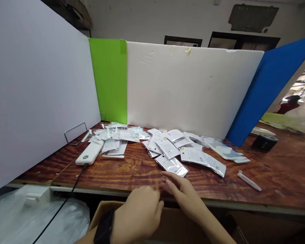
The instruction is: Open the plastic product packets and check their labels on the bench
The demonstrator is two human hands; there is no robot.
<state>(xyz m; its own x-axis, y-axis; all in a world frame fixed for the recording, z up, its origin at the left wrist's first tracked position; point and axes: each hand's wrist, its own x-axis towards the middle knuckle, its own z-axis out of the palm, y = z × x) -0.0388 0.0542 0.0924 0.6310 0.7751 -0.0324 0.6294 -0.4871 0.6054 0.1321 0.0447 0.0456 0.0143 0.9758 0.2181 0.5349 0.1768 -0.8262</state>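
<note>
Left hand [138, 211] is loosely curled and empty above the worktop [277, 169] edge; right hand [181, 195] is open, fingers narrowly spread, holding nothing, fingertips just short of the nearest packet; foil-backed packets [165, 145] lie heaped at 12 o'clock; white power bank [88, 152] sits at 10 o'clock, black cable [78, 179] trailing over the edge; risk: a snagged cable could drag the power bank off; a careless brush could knock packets toward the cardboard box [103, 211] below.

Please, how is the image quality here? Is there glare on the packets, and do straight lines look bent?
In the head view, the plastic packets shine with white glare; the wide lens curves the table edge and makes the white panel lean; the left hand and right hand, nearest the camera, look slightly soft.
</note>
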